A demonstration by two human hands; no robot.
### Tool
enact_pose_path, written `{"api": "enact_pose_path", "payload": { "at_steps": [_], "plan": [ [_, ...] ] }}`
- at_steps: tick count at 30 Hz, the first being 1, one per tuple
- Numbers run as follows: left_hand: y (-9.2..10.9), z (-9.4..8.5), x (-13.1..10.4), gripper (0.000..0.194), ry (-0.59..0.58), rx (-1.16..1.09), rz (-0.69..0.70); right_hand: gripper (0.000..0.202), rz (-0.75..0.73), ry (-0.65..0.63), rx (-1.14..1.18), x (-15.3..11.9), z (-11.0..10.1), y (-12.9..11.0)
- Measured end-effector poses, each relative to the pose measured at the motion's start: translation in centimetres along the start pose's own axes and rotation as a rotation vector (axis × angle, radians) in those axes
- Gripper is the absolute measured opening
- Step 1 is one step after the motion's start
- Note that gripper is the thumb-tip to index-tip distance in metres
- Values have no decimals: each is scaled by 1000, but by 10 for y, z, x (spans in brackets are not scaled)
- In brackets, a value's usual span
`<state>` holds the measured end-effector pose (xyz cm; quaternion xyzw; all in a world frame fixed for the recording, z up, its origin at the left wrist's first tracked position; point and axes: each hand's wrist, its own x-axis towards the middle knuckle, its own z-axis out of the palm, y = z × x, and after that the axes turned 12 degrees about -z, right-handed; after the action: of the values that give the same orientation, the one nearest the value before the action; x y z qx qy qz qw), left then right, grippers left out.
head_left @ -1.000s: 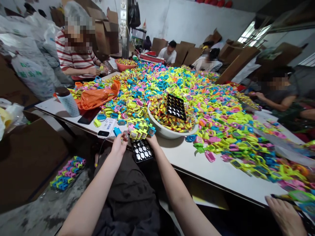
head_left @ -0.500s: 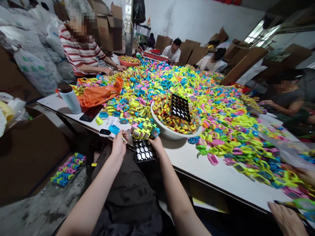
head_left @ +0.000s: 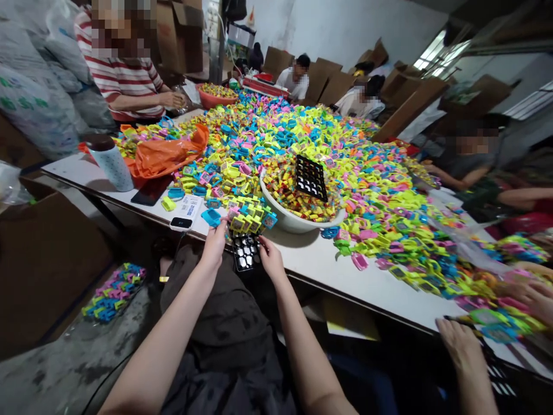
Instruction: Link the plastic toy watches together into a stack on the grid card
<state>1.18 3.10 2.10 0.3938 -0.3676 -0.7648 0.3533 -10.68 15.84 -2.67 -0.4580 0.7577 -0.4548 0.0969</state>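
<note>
The black tray (head_left: 246, 253) lies between our fingers at the edge of the table (head_left: 337, 271), toys (head_left: 248, 218) crowding its far end. Our right hand (head_left: 273, 260) grips its near right side; our left hand (head_left: 213, 245) has bent fingers at its far left, but we cannot tell whether they pinch anything. The tray juts over the edge, so a loose right grip could let it tip and spill toys. A sideways sweep of our left wrist could knock off the white gadget (head_left: 180, 223); our right knuckles could bump the basin (head_left: 296, 223) just beyond them. Our left fingertips are too small to read, the tray's underside is hidden, and a co-worker's arm is cut off, well right of our fingers.
</note>
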Motion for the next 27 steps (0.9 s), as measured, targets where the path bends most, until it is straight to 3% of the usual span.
{"api": "enact_pose_path", "payload": {
  "at_steps": [2,7,11,15,19,27],
  "plan": [
    [4,-3,-5,41,-29,77,-46,45,-2,-28,-105,5,11,-3],
    [18,-23,-23,31,34,286,-155,46,-22,-98,-333,6,25,-17],
    [26,-45,-45,34,34,274,-39,42,-30,-150,-308,-2,32,-29],
    [34,-55,-71,34,44,86,126,40,-101,-163,-95,-14,34,-38],
    [41,-48,-95,29,51,-73,231,35,-137,-59,99,-32,20,-38],
    [47,-29,-148,19,-48,-60,346,33,93,156,213,-65,-27,-16]
  ]
}}
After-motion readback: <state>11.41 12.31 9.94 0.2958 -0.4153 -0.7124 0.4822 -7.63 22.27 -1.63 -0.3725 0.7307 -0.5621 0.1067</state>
